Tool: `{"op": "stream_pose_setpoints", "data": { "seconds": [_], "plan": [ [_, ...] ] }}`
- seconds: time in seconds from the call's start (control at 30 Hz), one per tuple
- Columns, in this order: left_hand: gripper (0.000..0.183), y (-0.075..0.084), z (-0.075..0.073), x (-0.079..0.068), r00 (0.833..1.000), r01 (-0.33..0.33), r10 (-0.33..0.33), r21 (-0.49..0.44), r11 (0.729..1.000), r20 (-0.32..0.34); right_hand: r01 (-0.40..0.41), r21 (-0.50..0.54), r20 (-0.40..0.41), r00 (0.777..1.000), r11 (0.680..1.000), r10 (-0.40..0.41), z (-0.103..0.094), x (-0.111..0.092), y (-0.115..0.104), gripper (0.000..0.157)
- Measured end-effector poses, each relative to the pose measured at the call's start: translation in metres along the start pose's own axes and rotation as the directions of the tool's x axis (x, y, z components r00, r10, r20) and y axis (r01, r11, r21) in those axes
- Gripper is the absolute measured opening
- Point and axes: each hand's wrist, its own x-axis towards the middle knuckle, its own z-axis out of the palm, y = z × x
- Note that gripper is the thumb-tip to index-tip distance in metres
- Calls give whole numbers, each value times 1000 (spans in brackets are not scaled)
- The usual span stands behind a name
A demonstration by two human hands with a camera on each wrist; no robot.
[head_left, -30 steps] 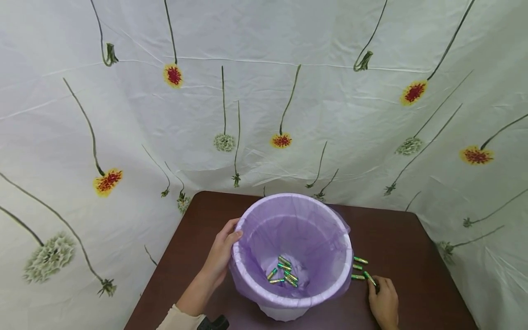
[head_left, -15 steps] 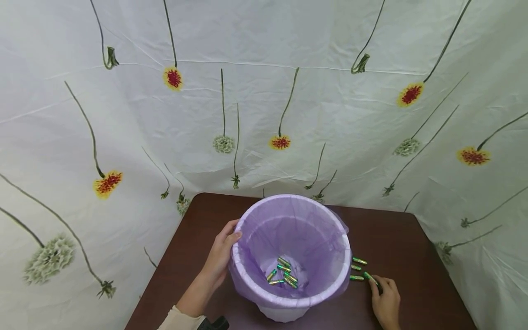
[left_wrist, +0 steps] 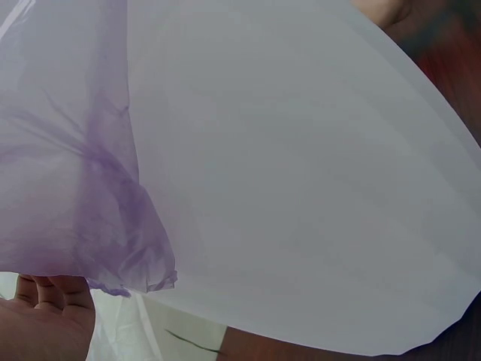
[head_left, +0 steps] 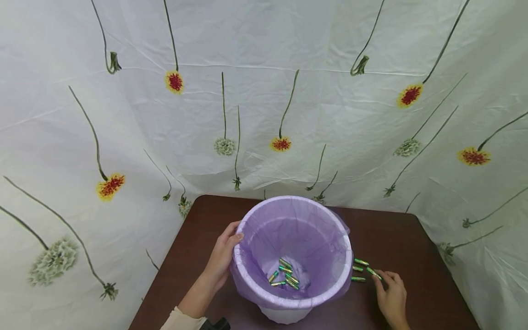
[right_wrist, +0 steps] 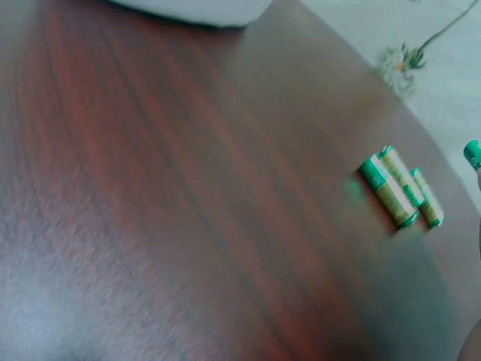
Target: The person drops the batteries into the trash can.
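Observation:
A white trash can (head_left: 294,302) with a thin purple liner bag (head_left: 305,238) stands on the table. My left hand (head_left: 218,261) grips its left rim, thumb over the edge and fingers outside. Several green-and-gold batteries (head_left: 285,263) lie at the bottom inside the bag. To the right of the can, my right hand (head_left: 393,293) pinches one battery (head_left: 374,273) between thumb and fingertips, raised over the table. Three more batteries (right_wrist: 389,192) lie side by side on the wood in the right wrist view. The held battery (right_wrist: 473,153) shows only at that view's right edge.
The dark brown table (head_left: 404,243) has rounded far corners. A white floral cloth (head_left: 264,101) hangs behind it and along both sides. A dark band (head_left: 214,324) circles the left wrist below a cream sleeve (head_left: 181,319).
My right hand has lifted the battery off the table and moved slightly to the right, away from the other three. The left hand keeps its grip on the rim.

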Motion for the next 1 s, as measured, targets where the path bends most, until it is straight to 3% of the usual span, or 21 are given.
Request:
{"op": "stream_pose_setpoints", "data": {
  "seconds": [0.47,0.73,1.0],
  "plan": [
    [37,1,1,-1,1000,-4,4,10,1000,-11,13,49,35,999,999,-15,-10,40,-27,24],
    [37,3,1,-1,1000,-5,5,16,1000,-10,56,110,12,998,992,-57,-9,57,-41,24],
    [36,0,0,0,1000,9,-8,13,1000,-11,78,152,-4,997,985,-79,-20,77,-52,24]
  ]
}}
